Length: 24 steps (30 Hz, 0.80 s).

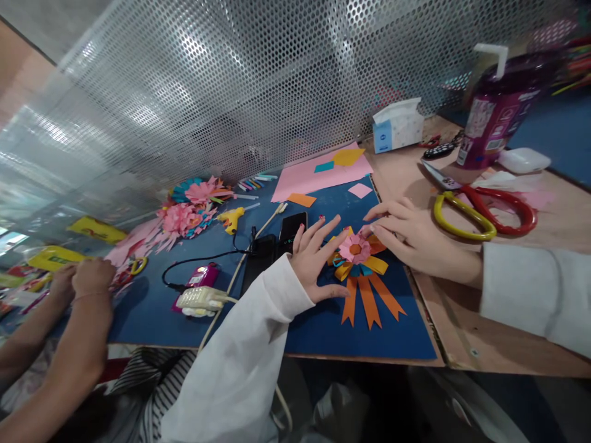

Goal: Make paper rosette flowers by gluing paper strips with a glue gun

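A paper flower rosette [355,248] lies on the blue tabletop, with a pink bloom, an orange centre, yellow and blue loops, and orange notched tails. My left hand [317,261] hovers over its left side, fingers spread and thumb stretched out above the tails, its index fingertip close to the petals. From the right, my right hand [410,237] has its fingertips closed at the edge of the pink bloom; the exact grip is partly hidden. A black phone [293,225] lies just behind my left hand.
Red-and-yellow-handled scissors [482,215], a purple cup [489,123] and a tissue pack [398,126] stand at right. Behind lies pink paper [300,181]. Leftward are a yellow glue gun [231,219], power strip [201,299], cables, paper flowers [187,212] and another person's hands [87,280].
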Tool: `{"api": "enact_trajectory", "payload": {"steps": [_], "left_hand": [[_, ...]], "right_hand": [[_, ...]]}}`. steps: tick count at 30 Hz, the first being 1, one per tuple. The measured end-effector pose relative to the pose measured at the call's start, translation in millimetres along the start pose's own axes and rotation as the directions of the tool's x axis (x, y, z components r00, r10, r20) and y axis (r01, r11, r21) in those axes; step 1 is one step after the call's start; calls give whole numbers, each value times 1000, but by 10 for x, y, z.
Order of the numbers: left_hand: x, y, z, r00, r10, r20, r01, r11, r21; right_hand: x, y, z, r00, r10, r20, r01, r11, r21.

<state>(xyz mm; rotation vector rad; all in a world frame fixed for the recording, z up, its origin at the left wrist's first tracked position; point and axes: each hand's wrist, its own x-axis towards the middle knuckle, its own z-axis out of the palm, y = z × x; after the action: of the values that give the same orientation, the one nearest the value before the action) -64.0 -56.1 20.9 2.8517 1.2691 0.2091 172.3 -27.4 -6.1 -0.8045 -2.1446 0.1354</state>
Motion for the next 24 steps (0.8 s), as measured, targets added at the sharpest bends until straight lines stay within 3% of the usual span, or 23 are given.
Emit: {"api": "enact_trajectory", "payload": {"steps": [8,15,18,19,21,22,24], "left_hand": [[5,32,13,999,23,43,-22,999,-25],[27,-57,66,998,-55,-24,54,998,-23],[72,-201,79,989,-110,-96,110,994,-1],[99,-296,61,976,-165,-143,169,985,16],[165,-561,-23,906,-328,-267,348,937,30],[199,-723,-88,853,-410,-321,443,896,31],[257,-1058,-245,704,-593,-392,654,756,29]], "right_hand": [[17,20,10,999,36,-24,-35,999,9],[1,52,43,999,-1,-35,1,1000,-24],[1,56,47,999,-25,-27,24,999,-29],[3,51,45,999,-28,-27,27,999,-30],[8,36,37,999,-38,-29,37,999,-33],[11,28,31,999,-45,-30,44,998,-35],[15,12,20,998,-58,-30,57,998,-40]]}}
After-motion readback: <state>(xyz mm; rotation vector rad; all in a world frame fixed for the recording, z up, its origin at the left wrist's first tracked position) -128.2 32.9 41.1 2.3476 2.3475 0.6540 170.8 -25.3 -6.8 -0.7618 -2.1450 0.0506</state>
